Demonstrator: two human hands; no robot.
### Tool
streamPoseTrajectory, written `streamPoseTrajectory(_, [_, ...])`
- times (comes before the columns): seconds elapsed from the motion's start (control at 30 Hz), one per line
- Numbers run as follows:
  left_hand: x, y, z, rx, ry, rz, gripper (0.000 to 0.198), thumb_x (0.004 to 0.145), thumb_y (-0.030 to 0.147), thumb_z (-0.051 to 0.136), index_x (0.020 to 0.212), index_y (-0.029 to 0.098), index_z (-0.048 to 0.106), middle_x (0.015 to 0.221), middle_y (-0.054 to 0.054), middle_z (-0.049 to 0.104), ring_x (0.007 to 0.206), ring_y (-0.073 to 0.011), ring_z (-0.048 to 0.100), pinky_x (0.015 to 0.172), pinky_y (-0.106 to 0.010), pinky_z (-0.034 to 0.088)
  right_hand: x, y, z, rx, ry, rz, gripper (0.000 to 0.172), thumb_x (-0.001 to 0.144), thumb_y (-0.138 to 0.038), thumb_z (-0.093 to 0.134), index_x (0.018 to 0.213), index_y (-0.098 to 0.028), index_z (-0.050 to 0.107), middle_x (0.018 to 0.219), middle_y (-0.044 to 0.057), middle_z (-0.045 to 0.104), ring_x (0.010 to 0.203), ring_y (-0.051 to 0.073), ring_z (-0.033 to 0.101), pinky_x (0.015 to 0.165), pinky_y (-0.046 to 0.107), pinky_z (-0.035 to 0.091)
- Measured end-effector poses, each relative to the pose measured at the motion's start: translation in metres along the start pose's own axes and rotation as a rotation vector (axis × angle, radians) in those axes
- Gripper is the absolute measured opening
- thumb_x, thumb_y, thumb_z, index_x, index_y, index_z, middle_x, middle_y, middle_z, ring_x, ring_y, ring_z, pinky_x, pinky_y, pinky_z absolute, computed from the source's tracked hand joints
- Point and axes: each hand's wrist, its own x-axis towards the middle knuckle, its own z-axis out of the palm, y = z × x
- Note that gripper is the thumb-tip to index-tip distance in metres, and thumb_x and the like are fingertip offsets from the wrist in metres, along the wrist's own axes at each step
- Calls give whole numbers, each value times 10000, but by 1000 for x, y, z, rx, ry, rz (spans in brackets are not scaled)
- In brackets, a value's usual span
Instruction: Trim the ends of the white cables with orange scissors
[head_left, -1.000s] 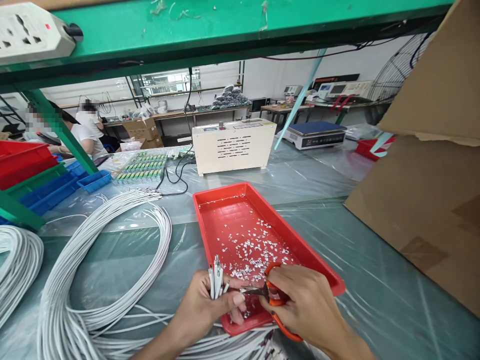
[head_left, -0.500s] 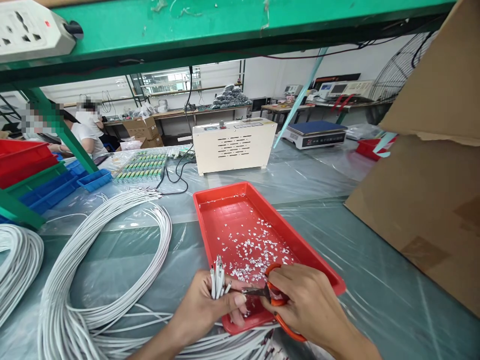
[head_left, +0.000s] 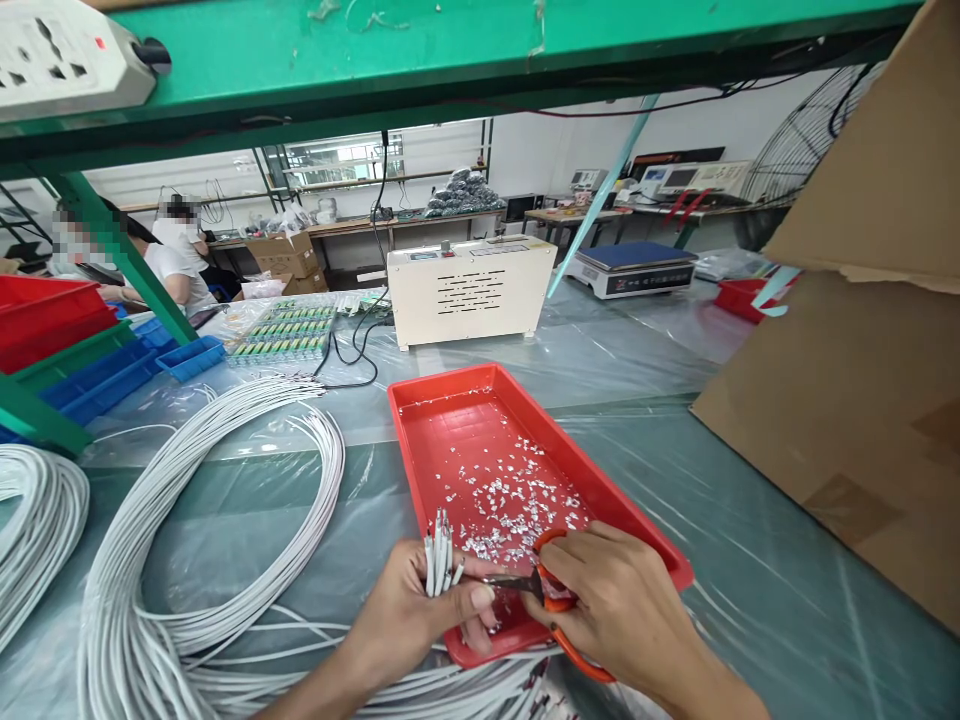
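My left hand (head_left: 420, 610) is closed around several white cables (head_left: 441, 560), whose cut ends point up between thumb and fingers. In my right hand (head_left: 615, 600) are orange-handled scissors (head_left: 553, 590), with the blades reaching to my left thumb and fingertips. Whatever lies between the blade tips is too small to make out. Both hands are over the near end of a red tray (head_left: 465, 420) strewn with small shiny scraps (head_left: 510, 505). More white cables run under my left forearm and below the tray.
A large coil of white cable (head_left: 135, 560) lies on the left, another (head_left: 37, 540) beyond it. Behind the tray stands a cream metal box (head_left: 469, 295), with a scale (head_left: 630, 270) to its right. Cardboard (head_left: 847, 420) rises at right; a green beam (head_left: 450, 50) crosses above. People sit far left.
Hands, scissors and cables hold almost the same position. The whole view has shifted very slightly.
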Motion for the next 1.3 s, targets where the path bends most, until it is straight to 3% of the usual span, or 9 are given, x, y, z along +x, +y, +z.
streamPoseTrajectory(0.47, [1,-4,-2,14,3,-28,284,692,314,664,868,91,662,576,-24,612,445,-103,580,449,-197,424,-7,5,-1,-109,157,-72,288,784,-141,426,512,-187,505,463,-3,513,467,124,384,559,269,262])
streamPoseTrajectory(0.6, [1,-3,-2,15,13,-22,301,696,320,661,899,98,650,578,-21,613,442,-102,584,446,-192,424,-9,7,1,-28,206,-100,257,763,-133,469,512,-191,484,458,-10,502,476,118,389,572,266,293])
streamPoseTrajectory(0.7, [0,-2,-1,13,12,-13,341,693,314,666,967,113,630,594,-18,617,445,-100,586,447,-191,424,-6,3,4,169,168,108,319,740,-224,556,464,-192,400,426,-35,415,436,99,334,510,247,282])
streamPoseTrajectory(0.8, [1,-1,1,18,37,1,392,673,306,685,1005,115,603,586,-9,615,453,-97,584,469,-195,435,-1,-6,6,470,-3,392,322,748,-315,569,490,-185,426,467,-26,429,459,108,382,476,237,288])
streamPoseTrajectory(0.9, [2,-2,4,40,78,-25,324,637,329,705,850,97,630,564,-13,616,439,-93,575,463,-192,434,3,-15,6,808,-147,546,280,780,-347,534,570,-163,524,520,-10,497,505,126,441,477,232,327])
streamPoseTrajectory(0.97, [3,-4,5,58,110,-53,290,603,339,724,721,94,624,518,-3,600,406,-86,550,435,-185,426,5,-20,6,926,-167,590,248,766,-344,555,601,-158,556,538,-8,524,515,131,457,485,232,347])
streamPoseTrajectory(1.07, [4,-6,8,106,124,-54,262,588,330,730,637,98,618,448,29,545,361,-66,488,390,-171,405,6,-26,6,873,-125,592,192,725,-308,602,607,-157,586,549,1,551,527,140,482,502,240,362])
streamPoseTrajectory(1.2, [3,-6,10,162,112,-21,233,609,309,715,596,101,611,452,42,510,351,-44,422,349,-149,367,4,-30,6,686,-12,445,120,679,-245,637,601,-154,630,504,3,550,491,136,484,505,247,357])
streamPoseTrajectory(1.3, [1,-5,11,157,138,0,221,615,285,714,593,105,588,437,58,480,344,-26,370,323,-126,316,2,-31,6,676,45,381,63,678,-206,627,635,-163,641,512,-3,558,494,129,489,516,240,355])
